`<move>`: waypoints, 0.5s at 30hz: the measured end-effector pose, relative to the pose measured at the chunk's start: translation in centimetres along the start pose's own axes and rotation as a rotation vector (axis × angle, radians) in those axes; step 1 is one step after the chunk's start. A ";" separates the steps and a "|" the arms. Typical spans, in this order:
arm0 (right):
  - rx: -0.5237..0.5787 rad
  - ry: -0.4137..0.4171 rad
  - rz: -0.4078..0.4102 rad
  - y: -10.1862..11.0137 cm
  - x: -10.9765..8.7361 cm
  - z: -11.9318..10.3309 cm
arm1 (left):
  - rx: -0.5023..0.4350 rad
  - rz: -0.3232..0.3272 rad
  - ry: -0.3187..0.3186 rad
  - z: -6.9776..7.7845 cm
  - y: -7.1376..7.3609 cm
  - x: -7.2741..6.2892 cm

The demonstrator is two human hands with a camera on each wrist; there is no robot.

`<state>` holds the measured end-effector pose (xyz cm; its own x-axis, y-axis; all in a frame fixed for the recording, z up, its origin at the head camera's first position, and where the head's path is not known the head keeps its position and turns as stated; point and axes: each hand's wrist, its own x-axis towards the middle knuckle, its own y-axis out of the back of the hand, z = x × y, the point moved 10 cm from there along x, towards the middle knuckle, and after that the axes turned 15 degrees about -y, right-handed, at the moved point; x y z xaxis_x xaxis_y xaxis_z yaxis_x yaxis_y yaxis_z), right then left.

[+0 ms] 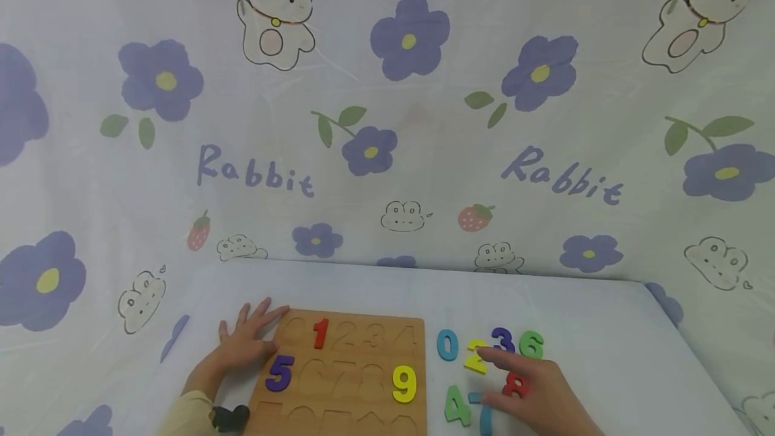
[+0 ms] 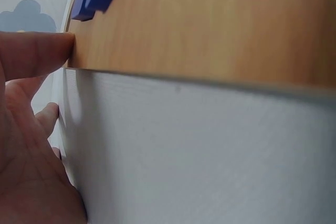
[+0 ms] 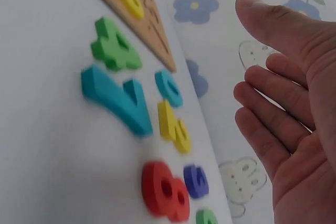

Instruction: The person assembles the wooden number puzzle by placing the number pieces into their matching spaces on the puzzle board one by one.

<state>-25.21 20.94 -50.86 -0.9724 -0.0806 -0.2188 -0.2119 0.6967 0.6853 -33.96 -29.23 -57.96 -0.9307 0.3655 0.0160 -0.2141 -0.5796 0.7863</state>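
left grip (image 1: pixel 245 343), splayed, touched the board (image 1: pixel 351 404); right of it, right grip (image 1: pixel 541 392) gaped empty; dipping low risked nudging the blue 7 (image 3: pixel 116 101).

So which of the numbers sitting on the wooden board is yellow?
The yellow 9, near the right edge of the wooden board. The other two there are the red 1 and purple 5; the yellow 2 lies off it.

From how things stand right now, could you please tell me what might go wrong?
The right hand hovers close above the yellow 2 and red 8, so it might knock one while reaching for another. The left hand touches the edge of the wooden board; an uneven push there could shift it.
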 end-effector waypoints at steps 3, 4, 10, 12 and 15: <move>-0.011 -0.055 -0.003 1.0 -0.1 1.8 | -0.008 0.017 -0.023 -0.1 0.0 -0.1; -0.019 -0.079 -0.002 1.3 -0.1 2.5 | -0.007 0.025 -0.029 -0.2 0.0 -0.2; -0.088 -0.191 0.018 2.9 -0.2 6.2 | -0.017 0.031 -0.031 0.0 0.2 -0.3; -0.101 -0.207 0.022 3.3 -0.2 7.0 | -0.011 0.018 -0.022 0.0 0.2 -0.2; -0.113 -0.225 0.016 3.7 -0.2 8.0 | 0.004 -0.008 0.004 0.1 0.2 -0.2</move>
<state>-25.06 29.20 -53.82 -0.9325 0.0992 -0.3474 -0.2183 0.6114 0.7606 -33.75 -29.32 -57.74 -0.9300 0.3674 0.0075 -0.2204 -0.5739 0.7887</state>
